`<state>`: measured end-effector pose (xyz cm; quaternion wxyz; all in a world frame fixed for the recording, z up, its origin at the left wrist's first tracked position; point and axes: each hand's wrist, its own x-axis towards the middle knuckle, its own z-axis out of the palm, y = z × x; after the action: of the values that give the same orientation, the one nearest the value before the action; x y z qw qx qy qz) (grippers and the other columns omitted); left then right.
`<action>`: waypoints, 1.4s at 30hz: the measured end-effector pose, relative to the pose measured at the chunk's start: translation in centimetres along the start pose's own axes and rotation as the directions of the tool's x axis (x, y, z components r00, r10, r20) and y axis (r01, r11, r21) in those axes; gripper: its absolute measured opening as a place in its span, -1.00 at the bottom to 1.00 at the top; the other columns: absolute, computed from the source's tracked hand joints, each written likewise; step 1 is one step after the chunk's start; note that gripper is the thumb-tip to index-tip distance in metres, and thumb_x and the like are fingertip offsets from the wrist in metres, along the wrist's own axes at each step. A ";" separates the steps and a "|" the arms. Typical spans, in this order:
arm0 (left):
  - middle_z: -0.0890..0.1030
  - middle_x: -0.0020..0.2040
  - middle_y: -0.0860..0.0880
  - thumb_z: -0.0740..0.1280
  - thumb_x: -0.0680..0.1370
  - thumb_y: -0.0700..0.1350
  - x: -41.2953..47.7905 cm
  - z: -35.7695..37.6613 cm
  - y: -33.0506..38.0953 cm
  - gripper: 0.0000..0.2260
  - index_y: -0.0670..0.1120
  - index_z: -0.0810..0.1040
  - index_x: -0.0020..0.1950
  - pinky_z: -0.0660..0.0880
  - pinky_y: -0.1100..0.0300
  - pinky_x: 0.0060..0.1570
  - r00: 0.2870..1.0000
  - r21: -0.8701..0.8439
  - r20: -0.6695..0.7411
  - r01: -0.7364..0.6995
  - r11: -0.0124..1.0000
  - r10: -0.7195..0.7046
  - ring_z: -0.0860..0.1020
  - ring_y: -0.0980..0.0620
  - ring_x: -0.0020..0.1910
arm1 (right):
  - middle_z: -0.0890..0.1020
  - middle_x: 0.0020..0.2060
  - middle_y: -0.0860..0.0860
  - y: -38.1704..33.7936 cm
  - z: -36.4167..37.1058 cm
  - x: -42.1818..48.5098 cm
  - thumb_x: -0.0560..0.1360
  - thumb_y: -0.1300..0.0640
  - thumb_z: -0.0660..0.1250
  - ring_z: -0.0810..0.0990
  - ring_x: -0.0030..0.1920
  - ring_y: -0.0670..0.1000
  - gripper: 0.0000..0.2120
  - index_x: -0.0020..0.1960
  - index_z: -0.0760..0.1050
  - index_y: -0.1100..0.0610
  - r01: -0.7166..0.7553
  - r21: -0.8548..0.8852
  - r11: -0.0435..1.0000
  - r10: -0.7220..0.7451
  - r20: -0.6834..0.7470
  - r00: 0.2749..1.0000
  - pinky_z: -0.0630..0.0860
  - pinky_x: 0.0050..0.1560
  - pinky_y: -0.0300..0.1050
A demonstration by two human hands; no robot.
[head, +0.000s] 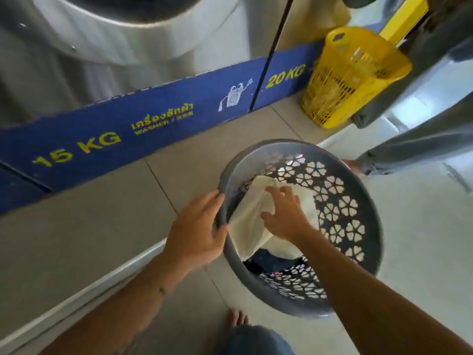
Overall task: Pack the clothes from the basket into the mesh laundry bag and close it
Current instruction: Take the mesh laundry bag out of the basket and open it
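A row of washing machines [107, 47] with a blue "15 KG" base panel [128, 119] lines the far side. On the tiled floor [102, 201] sits a grey basket [358, 208], left hand [197, 231] gripping its near-left rim, right hand [284, 213] closing on cream cloth [250, 226] over dark clothes [266, 262].

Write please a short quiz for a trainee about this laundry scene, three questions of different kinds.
1. True or false: the left hand holds the rim of the grey basket.
2. What does the right hand touch? A) white cloth B) yellow basket C) washer door
3. Fill in: the label on the left washer reads ___ KG.

Key: 1 true; 2 A; 3 15.
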<state>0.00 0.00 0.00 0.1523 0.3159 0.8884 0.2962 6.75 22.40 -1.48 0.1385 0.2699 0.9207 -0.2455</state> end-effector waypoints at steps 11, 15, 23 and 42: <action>0.49 0.36 -0.04 0.20 0.47 0.15 0.4 4.1 -3.3 -0.46 -0.09 0.45 0.38 0.46 0.07 0.17 0.931 0.281 -0.233 -0.211 0.936 0.280 0.50 -0.04 0.24 | 0.40 0.40 0.08 4.1 6.7 3.9 0.42 0.24 0.45 0.47 0.30 0.14 -0.19 0.55 0.15 -0.08 -0.089 -0.217 0.972 0.052 -0.169 0.984 0.57 0.16 0.03; 0.38 0.46 -0.01 -0.04 0.48 0.19 -1.5 3.3 -1.8 -0.38 -0.01 0.33 0.47 0.41 0.05 0.23 0.972 0.343 -0.150 -0.120 0.931 0.181 0.44 -0.05 0.34 | 0.47 0.31 0.04 2.7 2.9 -0.8 0.40 0.33 0.36 0.48 0.27 0.13 -0.30 0.47 0.32 -0.05 0.005 -0.183 0.983 -0.060 -0.294 0.954 0.53 0.16 0.00; 0.11 0.57 0.03 0.06 0.61 0.10 -8.8 -0.1 5.1 -0.48 0.08 0.03 0.56 0.16 0.06 0.43 0.955 0.102 -0.280 -0.068 0.992 0.095 0.16 -0.01 0.51 | 0.59 0.23 0.08 -2.8 -6.4 -12.1 0.33 0.41 0.24 0.55 0.22 0.15 -0.36 0.37 0.51 0.07 0.339 -0.142 0.930 -0.357 -0.571 0.739 0.47 0.18 -0.03; 0.46 0.26 0.14 0.28 0.45 -0.32 -27.6 -7.1 2.1 -0.39 0.26 0.41 0.35 0.38 0.18 0.27 0.773 -0.184 -0.633 -0.208 0.961 0.046 0.47 0.04 0.27 | 0.64 -0.08 -0.14 -12.2 0.5 -26.5 0.48 0.37 0.33 0.59 -0.14 -0.15 -0.63 0.12 0.60 -0.04 0.781 0.367 0.506 -0.427 -0.680 0.596 0.50 -0.09 -0.20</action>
<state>18.58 -19.73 9.09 -0.1325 0.2389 0.8219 0.4999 21.56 1.77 12.97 -0.3075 -0.0016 0.8136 -0.4935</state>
